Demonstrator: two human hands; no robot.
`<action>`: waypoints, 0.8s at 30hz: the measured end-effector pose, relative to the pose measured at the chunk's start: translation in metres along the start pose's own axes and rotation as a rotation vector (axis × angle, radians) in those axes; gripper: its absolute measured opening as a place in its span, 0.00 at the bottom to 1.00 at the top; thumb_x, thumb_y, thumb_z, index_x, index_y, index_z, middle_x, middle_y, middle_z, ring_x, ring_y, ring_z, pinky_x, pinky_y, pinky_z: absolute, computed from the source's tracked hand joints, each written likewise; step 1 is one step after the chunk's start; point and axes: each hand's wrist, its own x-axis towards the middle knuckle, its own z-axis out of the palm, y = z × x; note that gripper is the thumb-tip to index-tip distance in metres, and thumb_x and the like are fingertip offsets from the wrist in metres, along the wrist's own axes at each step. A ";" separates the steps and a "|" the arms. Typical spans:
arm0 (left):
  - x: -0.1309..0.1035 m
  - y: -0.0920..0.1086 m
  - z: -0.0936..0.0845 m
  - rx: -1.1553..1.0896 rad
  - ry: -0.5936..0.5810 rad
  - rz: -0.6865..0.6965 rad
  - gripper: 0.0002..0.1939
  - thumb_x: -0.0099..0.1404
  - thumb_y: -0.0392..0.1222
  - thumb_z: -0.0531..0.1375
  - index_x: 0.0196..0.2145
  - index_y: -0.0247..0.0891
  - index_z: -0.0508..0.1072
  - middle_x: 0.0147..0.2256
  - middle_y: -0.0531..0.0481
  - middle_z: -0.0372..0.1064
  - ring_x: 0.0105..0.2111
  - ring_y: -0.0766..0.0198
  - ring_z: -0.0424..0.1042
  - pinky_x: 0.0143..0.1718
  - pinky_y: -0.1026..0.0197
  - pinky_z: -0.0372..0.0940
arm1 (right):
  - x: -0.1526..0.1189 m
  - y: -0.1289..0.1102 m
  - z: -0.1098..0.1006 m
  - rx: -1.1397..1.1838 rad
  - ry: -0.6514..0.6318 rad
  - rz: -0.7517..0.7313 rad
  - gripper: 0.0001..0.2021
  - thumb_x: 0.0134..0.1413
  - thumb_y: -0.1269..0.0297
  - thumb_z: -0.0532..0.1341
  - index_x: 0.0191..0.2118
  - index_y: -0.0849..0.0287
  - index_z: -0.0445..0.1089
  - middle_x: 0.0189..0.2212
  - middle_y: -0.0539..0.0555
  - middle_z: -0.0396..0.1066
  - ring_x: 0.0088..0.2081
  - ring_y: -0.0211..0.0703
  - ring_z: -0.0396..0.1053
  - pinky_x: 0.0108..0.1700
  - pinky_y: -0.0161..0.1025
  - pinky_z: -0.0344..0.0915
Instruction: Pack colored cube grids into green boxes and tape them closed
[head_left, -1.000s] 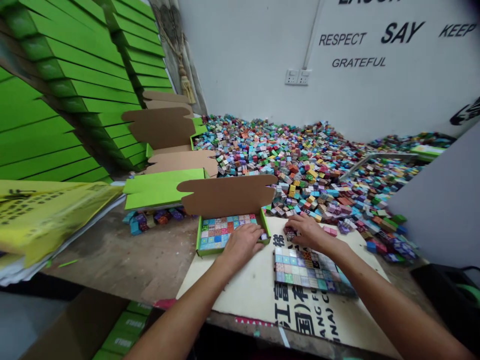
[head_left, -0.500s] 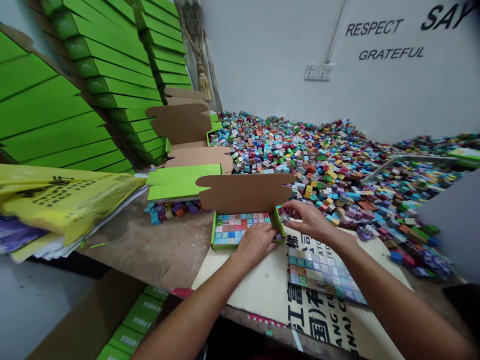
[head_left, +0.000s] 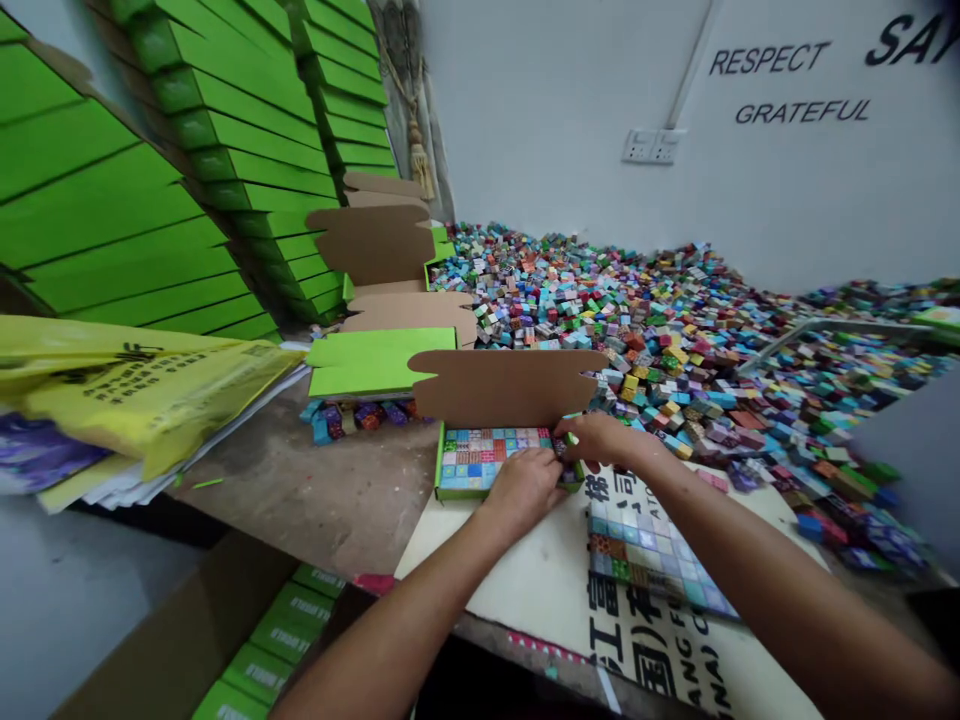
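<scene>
Box (head_left: 461,494): on the pale board (head_left: 517,575), its lid (head_left: 510,388) raised at the far side, likely for access.
Left hand (head_left: 523,485): fingers bent over the blocks (head_left: 474,456) inside, perhaps steadying them; grip unclear.
Right hand (head_left: 606,440): fingers curled at the box's right end; grip hidden.
Block pile (head_left: 577,300): beyond, probably for easy reach.

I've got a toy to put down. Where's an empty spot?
There's bare brown table between the yellow packet and the open box, and bare pale board between the left forearm and the flat block layer. It's crowded at the block pile and in the box, where the left hand and right hand are.
</scene>
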 end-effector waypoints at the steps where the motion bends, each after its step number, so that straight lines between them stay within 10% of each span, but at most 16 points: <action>1: 0.000 0.000 0.000 -0.001 0.003 0.000 0.10 0.61 0.45 0.61 0.38 0.37 0.71 0.37 0.47 0.69 0.42 0.56 0.68 0.44 0.56 0.64 | 0.000 0.004 0.000 0.012 -0.015 -0.013 0.15 0.53 0.63 0.58 0.48 0.52 0.69 0.24 0.51 0.76 0.31 0.41 0.74 0.32 0.32 0.64; 9: -0.002 0.001 0.002 -0.014 0.026 -0.012 0.15 0.61 0.44 0.60 0.45 0.37 0.68 0.41 0.46 0.68 0.44 0.56 0.67 0.45 0.55 0.64 | 0.020 -0.008 -0.001 0.034 0.049 0.029 0.12 0.43 0.70 0.62 0.38 0.60 0.75 0.31 0.60 0.76 0.37 0.50 0.73 0.36 0.37 0.64; 14: -0.001 -0.001 0.008 -0.005 0.059 0.038 0.14 0.62 0.44 0.60 0.44 0.37 0.68 0.43 0.45 0.68 0.47 0.54 0.65 0.48 0.53 0.62 | -0.020 0.039 0.004 0.157 0.172 0.071 0.14 0.56 0.61 0.55 0.48 0.49 0.69 0.27 0.49 0.76 0.28 0.37 0.72 0.30 0.31 0.61; 24: -0.006 -0.007 0.004 -0.112 0.097 0.111 0.11 0.63 0.38 0.58 0.45 0.40 0.68 0.44 0.48 0.68 0.44 0.60 0.68 0.43 0.59 0.65 | -0.075 0.097 0.093 0.251 0.413 0.215 0.10 0.51 0.70 0.56 0.40 0.58 0.69 0.36 0.55 0.73 0.36 0.43 0.70 0.34 0.33 0.60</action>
